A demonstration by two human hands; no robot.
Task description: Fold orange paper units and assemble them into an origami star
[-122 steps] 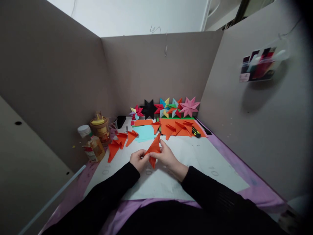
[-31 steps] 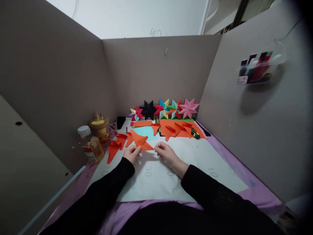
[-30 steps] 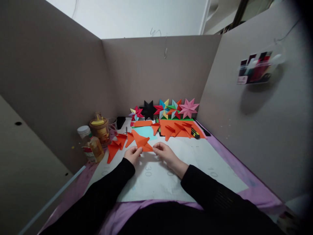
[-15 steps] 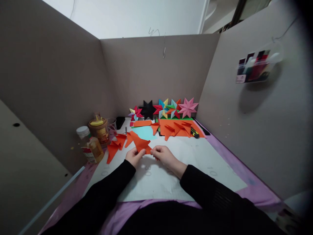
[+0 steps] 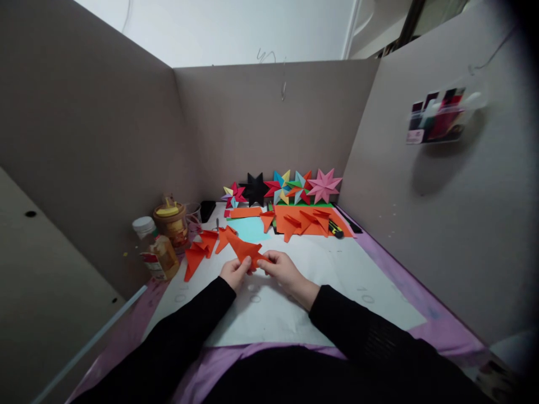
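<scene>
A folded piece of orange paper is held between my two hands, just above the white sheet. My left hand pinches its lower left part, thumb on top. My right hand grips its right corner between thumb and fingers. The fingers cover the paper's lower edge. Several similar folded orange pieces lie to the left beyond my left hand. More folded orange pieces rest at the back on a flat orange sheet.
Paper stars, among them a black star and a pink star, lean on the back panel. A glue bottle and a brown tub stand left. A yellow-black cutter lies back right. Light blue paper lies centre back.
Both hands have come closer together. The orange paper has shifted slightly down and right, and its right corner now sits further inside my right hand's grip.
</scene>
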